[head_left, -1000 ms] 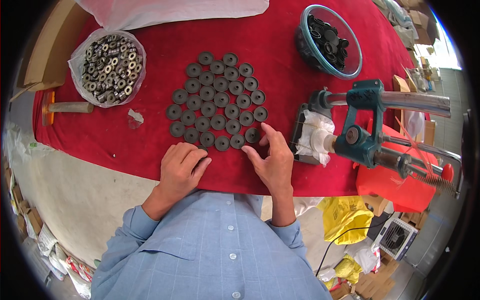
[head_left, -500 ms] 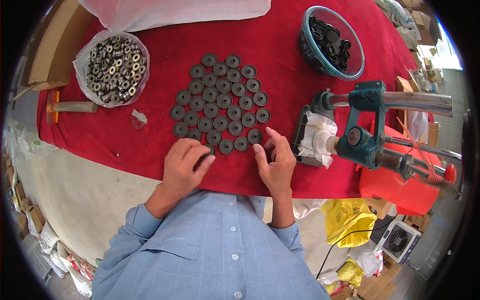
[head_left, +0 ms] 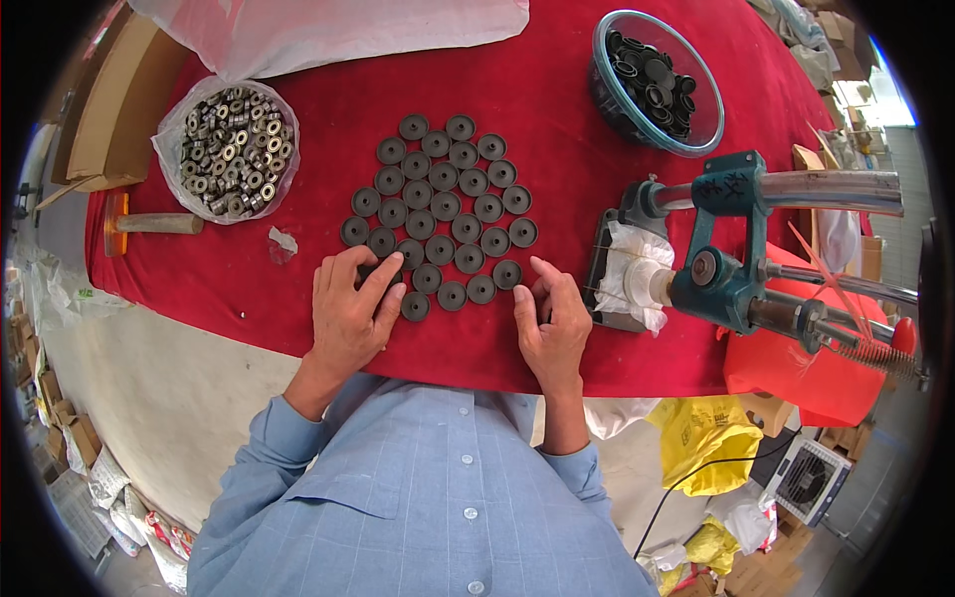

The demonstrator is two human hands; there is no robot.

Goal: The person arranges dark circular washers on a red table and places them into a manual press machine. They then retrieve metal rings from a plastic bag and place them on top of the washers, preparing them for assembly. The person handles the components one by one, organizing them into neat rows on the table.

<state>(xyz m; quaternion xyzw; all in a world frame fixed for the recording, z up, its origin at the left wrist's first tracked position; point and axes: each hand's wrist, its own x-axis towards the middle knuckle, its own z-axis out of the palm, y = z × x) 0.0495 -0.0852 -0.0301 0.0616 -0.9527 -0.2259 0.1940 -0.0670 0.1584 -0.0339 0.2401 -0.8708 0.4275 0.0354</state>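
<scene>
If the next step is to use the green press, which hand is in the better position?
Probably the right: the right hand is just left of the press, while the left hand is farther away, at the black discs.

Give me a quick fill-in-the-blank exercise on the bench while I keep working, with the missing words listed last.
1. The dark grey round discs lie on a ____ cloth.
2. The blue-rimmed clear round bowl holds a heap of ____ round pieces.
3. The shiny ring-shaped metal bearings sit to the person's ____ of the discs.
4. The hand nearer the dark green metal press is the person's ____ one.

Missing words: red; black; left; right.
</scene>
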